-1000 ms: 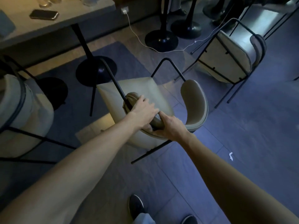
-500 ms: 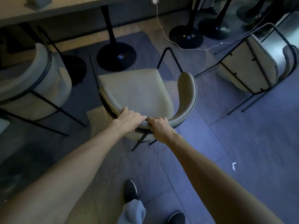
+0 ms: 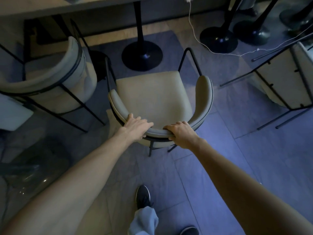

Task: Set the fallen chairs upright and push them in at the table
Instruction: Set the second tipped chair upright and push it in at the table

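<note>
A beige cushioned chair with a thin black metal frame stands upright in the middle of the floor, its seat facing the table at the top. My left hand and my right hand both grip the top of its curved backrest, a hand's width apart. A second beige chair lies tipped over at the right, its underside and black legs showing. A third beige chair sits at the left by the table.
The table's black pedestal base stands just beyond the chair's front. More black pedestal bases sit at the upper right. A white charging cable trails across the floor there. My feet are close behind the chair.
The middle chair has swung from lying tilted on its side to standing upright on its legs. Both hands stayed on its backrest and have spread slightly apart.
</note>
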Demonstrator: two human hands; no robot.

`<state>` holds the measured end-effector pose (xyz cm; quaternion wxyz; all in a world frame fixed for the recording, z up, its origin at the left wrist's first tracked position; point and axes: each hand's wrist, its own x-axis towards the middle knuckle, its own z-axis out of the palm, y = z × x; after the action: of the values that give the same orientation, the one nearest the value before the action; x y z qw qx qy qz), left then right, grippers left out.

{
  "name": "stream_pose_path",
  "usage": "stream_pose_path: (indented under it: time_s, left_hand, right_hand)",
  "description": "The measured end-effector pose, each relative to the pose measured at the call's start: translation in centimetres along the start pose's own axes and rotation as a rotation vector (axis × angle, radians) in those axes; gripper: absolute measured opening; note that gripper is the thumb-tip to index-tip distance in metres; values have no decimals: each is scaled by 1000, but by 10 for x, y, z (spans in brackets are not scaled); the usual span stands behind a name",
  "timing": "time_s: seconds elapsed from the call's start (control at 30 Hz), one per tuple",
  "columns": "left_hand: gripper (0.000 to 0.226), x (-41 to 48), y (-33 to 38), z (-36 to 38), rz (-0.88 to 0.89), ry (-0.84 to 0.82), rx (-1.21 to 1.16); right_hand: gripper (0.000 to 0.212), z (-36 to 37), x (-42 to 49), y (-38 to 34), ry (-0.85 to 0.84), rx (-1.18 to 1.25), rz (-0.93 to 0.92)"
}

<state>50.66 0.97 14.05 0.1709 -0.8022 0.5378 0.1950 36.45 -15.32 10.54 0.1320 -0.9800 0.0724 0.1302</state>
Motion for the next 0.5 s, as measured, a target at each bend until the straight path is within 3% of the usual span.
stream_pose_path:
  time_s: [0.2, 0.5]
  left_hand:
    - [44, -14, -26, 26, -53, 43, -68]
    - [46, -3, -18, 32, -56, 162, -155]
  right_hand:
    - [39, 6, 15, -18, 6, -43, -32]
    - [39, -8, 18, 11, -51, -136, -17]
